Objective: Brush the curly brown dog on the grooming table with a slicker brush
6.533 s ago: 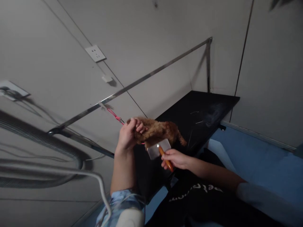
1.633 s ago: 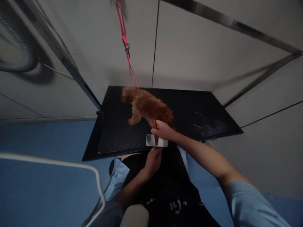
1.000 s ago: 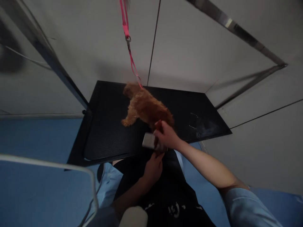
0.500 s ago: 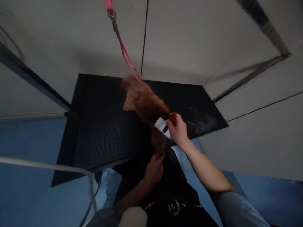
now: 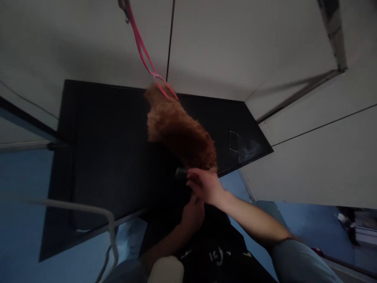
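Small red-brown dog (image 5: 184, 131), curly-coated, is on the black grooming table (image 5: 108, 165) before you, its rear close to the near edge. Its long axis runs slantwise: the head end points up and left, toward the far edge and the wall (image 5: 224, 43), while the rump lies down and right, just beside your right hand (image 5: 207, 187). A pink lead (image 5: 143, 51) slants down from upper left to its neck. Your right hand is curled around a brush (image 5: 180, 173), of which only a dark, blurred end shows left of your fingers. Your left hand (image 5: 193, 216) sits just below the right, in front of your black apron (image 5: 222, 232), its fingers pointing up; I cannot tell whether they grasp anything.
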The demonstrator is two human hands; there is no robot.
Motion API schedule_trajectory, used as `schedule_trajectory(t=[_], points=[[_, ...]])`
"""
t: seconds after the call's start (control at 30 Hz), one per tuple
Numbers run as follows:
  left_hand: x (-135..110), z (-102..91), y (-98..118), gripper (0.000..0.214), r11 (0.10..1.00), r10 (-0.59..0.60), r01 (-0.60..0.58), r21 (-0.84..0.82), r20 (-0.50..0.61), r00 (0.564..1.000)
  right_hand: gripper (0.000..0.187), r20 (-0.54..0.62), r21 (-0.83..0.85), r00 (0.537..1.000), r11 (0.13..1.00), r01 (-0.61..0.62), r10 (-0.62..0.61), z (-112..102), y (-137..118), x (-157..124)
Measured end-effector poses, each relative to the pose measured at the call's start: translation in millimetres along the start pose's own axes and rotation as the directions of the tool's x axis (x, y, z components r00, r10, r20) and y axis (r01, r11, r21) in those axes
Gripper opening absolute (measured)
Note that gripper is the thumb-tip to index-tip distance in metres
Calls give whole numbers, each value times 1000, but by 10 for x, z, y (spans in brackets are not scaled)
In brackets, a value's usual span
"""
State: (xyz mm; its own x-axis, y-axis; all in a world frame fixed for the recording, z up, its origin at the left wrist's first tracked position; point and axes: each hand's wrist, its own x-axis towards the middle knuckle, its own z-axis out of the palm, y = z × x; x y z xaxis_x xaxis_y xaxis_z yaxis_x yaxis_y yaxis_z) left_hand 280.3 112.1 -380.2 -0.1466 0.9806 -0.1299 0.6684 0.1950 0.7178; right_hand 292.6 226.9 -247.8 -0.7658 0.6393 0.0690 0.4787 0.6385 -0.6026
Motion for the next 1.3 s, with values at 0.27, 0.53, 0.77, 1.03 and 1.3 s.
schedule_trajectory(t=[0.27, 0.53, 0.77, 1.03, 1.3], points=[[-21, 105, -122, 43, 982, 171, -186, -35, -263, 950, 24, -347, -60, 936, 997, 47, -65, -133, -9, 8], [8, 109, -70, 42, 974, 209, -226, -28, -289, 934, 24, -263, -89, 958, 985, -146, 118, -65, -37, 89], [79, 57, -2, 36, 990, 135, -139, -35, -97, 986, 26, -15, -276, 993, 954, -113, 113, 29, -253, 168], [103, -58, 18, 42, 970, 211, -234, -64, -255, 944, 22, -276, -276, 960, 961, -29, -50, -132, -287, 233], [138, -61, -42, 45, 965, 225, -255, -64, -300, 927, 24, -334, -150, 942, 985, -91, 36, -213, -196, 177]])
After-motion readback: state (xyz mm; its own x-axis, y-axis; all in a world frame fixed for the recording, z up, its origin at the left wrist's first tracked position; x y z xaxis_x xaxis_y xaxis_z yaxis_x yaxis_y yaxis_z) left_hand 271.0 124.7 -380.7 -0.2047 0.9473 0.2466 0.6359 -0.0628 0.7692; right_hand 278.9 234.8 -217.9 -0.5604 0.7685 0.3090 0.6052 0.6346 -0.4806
